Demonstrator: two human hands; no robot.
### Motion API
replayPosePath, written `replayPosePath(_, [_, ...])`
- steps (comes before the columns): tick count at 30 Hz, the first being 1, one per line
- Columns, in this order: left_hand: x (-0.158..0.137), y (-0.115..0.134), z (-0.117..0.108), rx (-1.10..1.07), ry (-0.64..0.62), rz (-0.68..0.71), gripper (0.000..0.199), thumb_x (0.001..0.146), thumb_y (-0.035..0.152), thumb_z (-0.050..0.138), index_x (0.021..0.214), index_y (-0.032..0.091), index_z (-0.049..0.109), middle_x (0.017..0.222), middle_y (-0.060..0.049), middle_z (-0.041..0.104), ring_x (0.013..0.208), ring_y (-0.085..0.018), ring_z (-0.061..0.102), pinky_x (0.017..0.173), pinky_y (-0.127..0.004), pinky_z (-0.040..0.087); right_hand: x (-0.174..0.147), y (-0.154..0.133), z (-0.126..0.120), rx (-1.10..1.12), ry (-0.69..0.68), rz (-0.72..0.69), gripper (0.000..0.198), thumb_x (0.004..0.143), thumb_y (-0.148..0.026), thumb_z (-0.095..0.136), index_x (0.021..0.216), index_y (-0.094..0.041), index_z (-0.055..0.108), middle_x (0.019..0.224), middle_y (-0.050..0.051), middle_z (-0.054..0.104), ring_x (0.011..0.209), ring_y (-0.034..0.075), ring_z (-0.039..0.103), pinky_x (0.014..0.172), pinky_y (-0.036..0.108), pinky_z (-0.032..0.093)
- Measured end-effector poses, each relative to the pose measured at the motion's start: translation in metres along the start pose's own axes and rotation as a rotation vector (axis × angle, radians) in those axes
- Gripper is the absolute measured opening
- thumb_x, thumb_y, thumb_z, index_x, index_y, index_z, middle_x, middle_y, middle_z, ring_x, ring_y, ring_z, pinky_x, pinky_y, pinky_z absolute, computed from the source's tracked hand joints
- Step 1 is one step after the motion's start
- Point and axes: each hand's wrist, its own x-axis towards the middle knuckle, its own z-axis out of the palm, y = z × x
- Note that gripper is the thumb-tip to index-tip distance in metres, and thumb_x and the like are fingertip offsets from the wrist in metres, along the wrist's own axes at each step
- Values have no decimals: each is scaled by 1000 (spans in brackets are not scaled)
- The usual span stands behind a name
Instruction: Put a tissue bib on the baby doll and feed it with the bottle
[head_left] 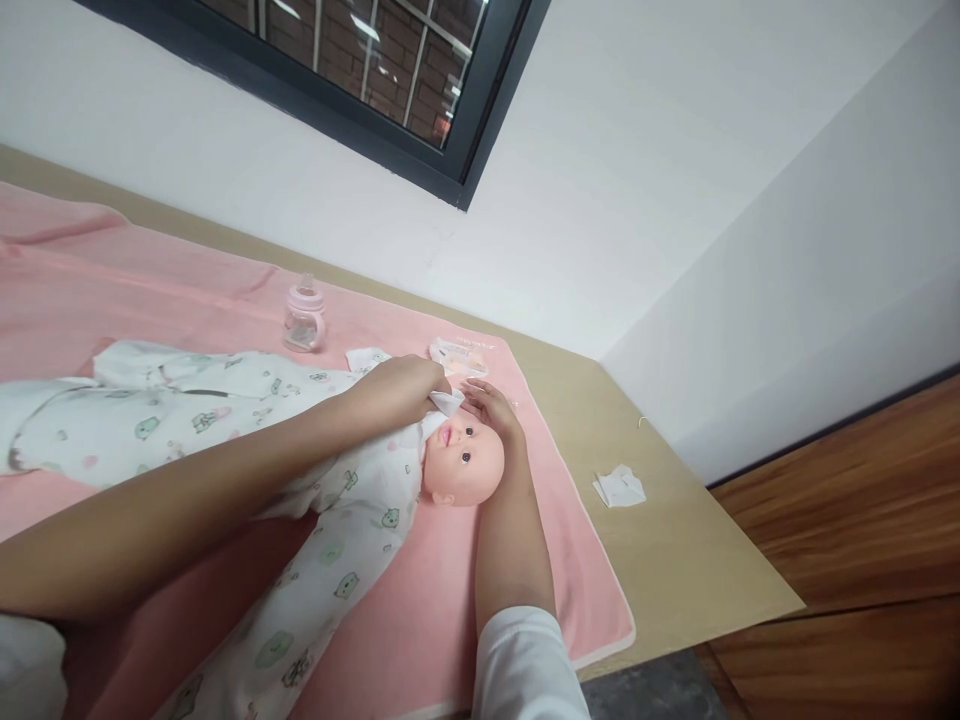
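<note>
A baby doll [480, 465] lies on its back, its bald head to the right, dressed in a white outfit [360, 500] printed with green and pink figures. My left hand [409, 388] reaches across the doll's body and pinches a white tissue [448, 402] beside the doll's cheek and mouth. Around the far side of the head, my right hand [489, 405] rests with fingers stretched toward the tissue; its forearm passes behind the crown. Part of the doll's chest and far arm is hidden by my left forearm.
The doll lies on a pink blanket [442, 600] over a wooden table [675, 560]. A pink-topped baby bottle [304, 318] stands near the wall. Behind the hands is a small clear packet [457, 357]. A crumpled tissue [620, 487] lies on the bare wood at right, below a window [375, 60].
</note>
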Motion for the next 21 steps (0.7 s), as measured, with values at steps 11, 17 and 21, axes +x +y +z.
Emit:
replayPosePath(11, [-3,-13,3,-223,-23,66,18,69,17,49,71,18,67,82,-3,67,72,-17,59,60,-26,33,5,1,-3,-18,0,24,27,79,-17,71,104,-19,63,94,4,74,88,15,71,101,33,55])
replayPosePath(17, [-5,-9,6,-258,-102,98,17,64,16,50,66,19,66,74,-2,63,65,-16,57,59,-26,33,8,3,-6,-13,-17,18,27,80,-18,71,106,-18,62,93,4,75,89,16,72,101,34,55])
replayPosePath(21, [-3,-8,13,-221,-120,115,14,62,13,50,62,18,62,76,-4,64,66,-16,57,59,-27,32,7,4,-6,-1,-14,6,26,80,-19,71,104,-19,63,96,5,75,88,16,72,102,35,55])
